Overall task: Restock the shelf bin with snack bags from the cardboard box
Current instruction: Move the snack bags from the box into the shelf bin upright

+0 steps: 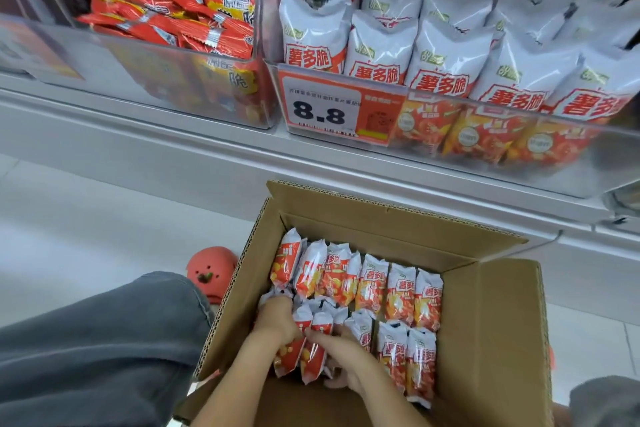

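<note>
An open cardboard box [491,322] sits on the floor below the shelf, holding several white-and-orange snack bags [401,291] standing in rows. My left hand [277,319] reaches down among the bags at the box's left side, its fingers curled round bags. My right hand [343,357] grips two bags [311,347] in the near row, thumb on one side and fingers behind. Above, the clear shelf bin [519,163] carries the same bags standing upright, with an orange price tag [332,107] reading 8.8 on its front.
A second clear bin [138,80] of red snack packets stands to the left on the shelf. My knee in grey trousers [104,340] is left of the box, with a red shoe [211,270] beside it. The box flaps [346,204] stand open.
</note>
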`<control>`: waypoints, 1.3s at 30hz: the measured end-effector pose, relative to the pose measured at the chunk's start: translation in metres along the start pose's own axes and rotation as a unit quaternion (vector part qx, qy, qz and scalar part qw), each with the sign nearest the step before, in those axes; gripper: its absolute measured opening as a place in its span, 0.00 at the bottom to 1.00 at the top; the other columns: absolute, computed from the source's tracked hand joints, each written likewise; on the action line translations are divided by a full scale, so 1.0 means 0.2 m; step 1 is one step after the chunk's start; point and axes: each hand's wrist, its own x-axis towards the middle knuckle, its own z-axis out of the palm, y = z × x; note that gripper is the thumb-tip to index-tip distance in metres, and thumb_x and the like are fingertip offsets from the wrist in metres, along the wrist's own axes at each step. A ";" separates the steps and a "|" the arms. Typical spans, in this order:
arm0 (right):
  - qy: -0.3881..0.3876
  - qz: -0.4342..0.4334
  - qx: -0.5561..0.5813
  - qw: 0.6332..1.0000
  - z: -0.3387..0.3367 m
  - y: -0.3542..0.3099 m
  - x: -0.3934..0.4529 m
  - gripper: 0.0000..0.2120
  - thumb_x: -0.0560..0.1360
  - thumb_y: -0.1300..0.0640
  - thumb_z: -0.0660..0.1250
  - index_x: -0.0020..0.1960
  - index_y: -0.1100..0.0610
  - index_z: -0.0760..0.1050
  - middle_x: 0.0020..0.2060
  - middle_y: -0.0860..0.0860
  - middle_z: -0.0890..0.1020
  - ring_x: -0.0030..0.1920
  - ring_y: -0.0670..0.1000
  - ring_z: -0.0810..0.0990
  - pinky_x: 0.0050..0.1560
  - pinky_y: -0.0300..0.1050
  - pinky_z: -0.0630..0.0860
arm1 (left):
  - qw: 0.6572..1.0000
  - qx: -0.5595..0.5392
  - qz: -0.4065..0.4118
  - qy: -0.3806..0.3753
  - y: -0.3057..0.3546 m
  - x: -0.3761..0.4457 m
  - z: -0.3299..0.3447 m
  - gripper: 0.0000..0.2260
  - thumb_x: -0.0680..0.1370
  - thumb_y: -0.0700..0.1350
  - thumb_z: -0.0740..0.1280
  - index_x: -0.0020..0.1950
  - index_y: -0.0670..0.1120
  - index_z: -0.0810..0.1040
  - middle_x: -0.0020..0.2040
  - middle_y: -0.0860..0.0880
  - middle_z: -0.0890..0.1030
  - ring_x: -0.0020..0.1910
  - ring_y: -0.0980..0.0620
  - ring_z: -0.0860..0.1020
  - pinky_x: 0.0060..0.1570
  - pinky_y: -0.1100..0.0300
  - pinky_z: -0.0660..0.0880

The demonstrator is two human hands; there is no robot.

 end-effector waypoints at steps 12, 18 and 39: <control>0.012 0.022 0.095 0.995 -0.05 0.04 0.01 0.25 0.68 0.48 0.76 0.61 0.51 0.71 0.55 0.54 0.80 0.54 0.54 0.77 0.43 0.48 0.78 | 0.988 -0.146 0.040 -0.003 0.00 -0.10 0.00 0.16 0.78 0.42 0.67 0.63 0.50 0.67 0.63 0.49 0.74 0.61 0.52 0.73 0.60 0.62 0.70; -0.048 -0.024 0.141 0.989 -0.16 -0.01 -0.13 0.24 0.73 0.50 0.72 0.65 0.54 0.69 0.55 0.57 0.81 0.54 0.58 0.80 0.45 0.55 0.80 | 0.925 -0.373 -0.021 -0.072 0.04 -0.14 -0.10 0.23 0.74 0.50 0.70 0.67 0.47 0.69 0.58 0.50 0.75 0.55 0.52 0.76 0.49 0.60 0.77; -0.132 -0.376 0.104 0.911 -0.58 -0.46 -1.59 0.21 0.67 0.53 0.69 0.58 0.62 0.76 0.51 0.62 0.84 0.46 0.60 0.85 0.49 0.54 0.81 | 0.849 -0.429 0.294 -0.091 0.78 -0.95 -0.95 0.13 0.75 0.44 0.69 0.58 0.42 0.79 0.52 0.43 0.84 0.45 0.50 0.84 0.42 0.60 0.79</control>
